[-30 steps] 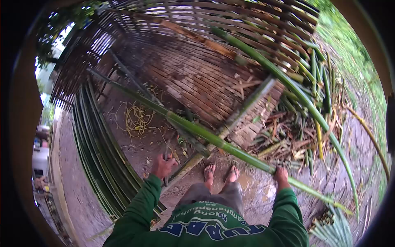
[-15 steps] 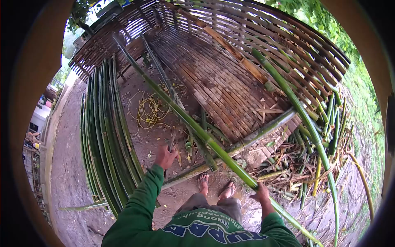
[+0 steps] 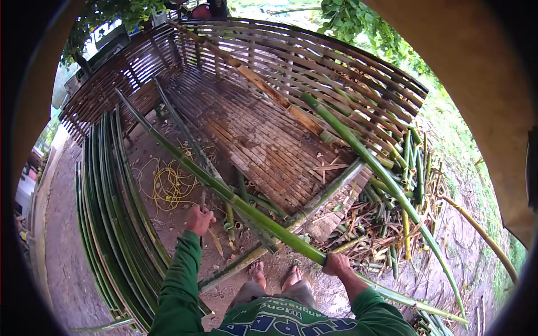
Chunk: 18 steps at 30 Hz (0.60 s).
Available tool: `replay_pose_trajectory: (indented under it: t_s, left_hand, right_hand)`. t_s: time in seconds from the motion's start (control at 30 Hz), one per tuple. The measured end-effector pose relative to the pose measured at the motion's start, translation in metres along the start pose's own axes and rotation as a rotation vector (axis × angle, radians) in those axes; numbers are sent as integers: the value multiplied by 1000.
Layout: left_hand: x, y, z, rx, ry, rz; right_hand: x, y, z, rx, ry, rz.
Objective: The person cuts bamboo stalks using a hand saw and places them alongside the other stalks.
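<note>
- The long green pole (image 3: 263, 219) slants past the near left corner of the slatted platform (image 3: 246, 134), crossing above the cross pole (image 3: 241, 261) at its near edge; whether they touch, I cannot tell
- The right hand (image 3: 338, 264) is closed around the long green pole, towards its lower right end
- The left hand (image 3: 198, 220) is clamped on a narrow tool (image 3: 203, 198), to the left of the pole and apart from it
- Yellow cord (image 3: 170, 189) lies coiled loosely on the ground beyond the left hand
- A row of green poles (image 3: 112, 213) stretches along the far left
- A curved green pole (image 3: 392, 187) passes the platform's near right corner, beside a heap of cut pieces (image 3: 364, 224)
</note>
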State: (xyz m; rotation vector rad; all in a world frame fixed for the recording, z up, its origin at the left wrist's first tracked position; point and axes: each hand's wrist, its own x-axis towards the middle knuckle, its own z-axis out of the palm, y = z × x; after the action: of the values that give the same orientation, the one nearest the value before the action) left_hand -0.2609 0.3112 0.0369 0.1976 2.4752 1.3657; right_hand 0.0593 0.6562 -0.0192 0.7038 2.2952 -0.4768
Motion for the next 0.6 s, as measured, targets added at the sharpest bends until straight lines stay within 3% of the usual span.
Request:
replay_pose_trajectory:
  t_s: [0.17, 0.3, 0.37, 0.4, 0.5, 0.6]
  left_hand:
    - [4, 1, -16, 50, 14, -2]
    - [-5, -24, -12, 94, 36, -20]
    - [-1, -64, -7, -57, 30, -20]
    - [-12, -50, -12, -22, 39, -25]
    - [-9, -101, -13, -5, -4, 13]
    - [-20, -82, -28, 132, -48, 17]
  right_hand:
    - [-28, -20, 8, 29, 100, -87]
    - [-56, -44, 26, 60, 28, -18]
    - [-51, -46, 57, 111, -8, 33]
    - [-50, -52, 64, 105, -38, 49]
    - [-28, -51, 121, 91, -77, 56]
    - [-16, -46, 158, 79, -167, 53]
